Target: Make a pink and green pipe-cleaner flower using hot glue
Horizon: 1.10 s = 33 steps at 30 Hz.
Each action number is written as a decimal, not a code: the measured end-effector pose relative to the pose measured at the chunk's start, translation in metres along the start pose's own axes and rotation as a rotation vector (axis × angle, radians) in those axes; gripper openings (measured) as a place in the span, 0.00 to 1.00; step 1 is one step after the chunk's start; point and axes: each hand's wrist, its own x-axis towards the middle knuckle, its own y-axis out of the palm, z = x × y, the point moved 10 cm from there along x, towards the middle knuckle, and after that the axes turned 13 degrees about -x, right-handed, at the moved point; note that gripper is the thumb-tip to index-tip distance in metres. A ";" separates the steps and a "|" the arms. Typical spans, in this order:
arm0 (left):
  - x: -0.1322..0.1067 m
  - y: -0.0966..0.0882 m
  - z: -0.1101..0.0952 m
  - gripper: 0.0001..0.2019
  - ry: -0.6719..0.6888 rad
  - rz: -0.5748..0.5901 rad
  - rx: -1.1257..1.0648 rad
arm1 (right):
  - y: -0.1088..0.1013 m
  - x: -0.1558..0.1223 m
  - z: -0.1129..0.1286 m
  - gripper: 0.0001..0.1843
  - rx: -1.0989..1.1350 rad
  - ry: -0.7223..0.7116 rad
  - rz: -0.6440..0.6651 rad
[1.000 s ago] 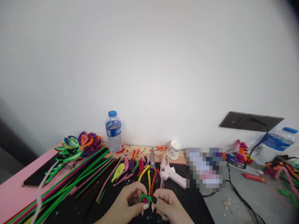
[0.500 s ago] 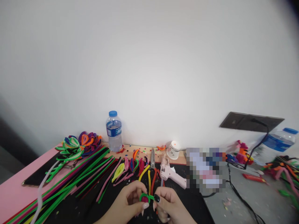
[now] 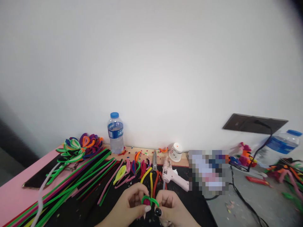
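My left hand (image 3: 132,205) pinches a small piece with a magenta middle, looped round by a green pipe cleaner (image 3: 154,200). The free end of that pipe cleaner curves over to my right hand (image 3: 171,206), whose thumb and fingers are closed on it. Both hands are close together above the black mat (image 3: 94,217). Just beyond them lie yellow and orange pipe cleaner pieces (image 3: 151,181), a pair of scissors (image 3: 154,162) and a pale pink glue gun (image 3: 175,178).
Long pipe cleaners (image 3: 68,192) and a pipe cleaner flower (image 3: 75,148) lie at the left. A water bottle (image 3: 115,135) and a paper cup (image 3: 175,153) stand by the wall. At right are a black cable (image 3: 243,198), a red-handled cutter (image 3: 257,180) and another bottle (image 3: 284,143).
My right thumb has shifted down, and the green end now bends in an arc toward the right hand instead of sticking out straight. The left hand has stayed in place.
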 end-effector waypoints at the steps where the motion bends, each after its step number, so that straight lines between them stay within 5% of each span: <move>1: 0.000 0.000 0.000 0.13 -0.001 0.005 -0.002 | -0.001 0.000 -0.002 0.22 -0.008 0.012 -0.004; 11: 0.000 0.003 0.000 0.14 0.005 0.016 -0.026 | -0.004 -0.001 -0.005 0.24 -0.082 0.052 -0.034; 15: 0.005 -0.005 0.000 0.13 0.018 -0.042 -0.083 | -0.020 -0.008 0.019 0.25 -0.161 -0.051 -0.193; 18: 0.008 -0.016 -0.007 0.13 0.080 -0.115 -0.100 | -0.043 -0.026 0.067 0.21 -0.571 -0.251 -0.467; 22: 0.010 -0.027 -0.014 0.13 0.107 -0.217 -0.106 | -0.058 -0.046 0.109 0.06 -1.217 -0.328 -0.785; 26: 0.007 -0.035 -0.018 0.14 0.116 -0.328 -0.140 | -0.070 -0.040 0.102 0.24 -1.632 -0.127 -0.858; 29: 0.006 -0.038 -0.017 0.15 0.101 -0.368 -0.152 | -0.082 -0.034 0.087 0.25 -1.763 0.087 -0.843; 33: 0.005 -0.039 -0.020 0.16 0.095 -0.387 -0.133 | -0.086 -0.030 0.079 0.23 -1.818 0.165 -0.797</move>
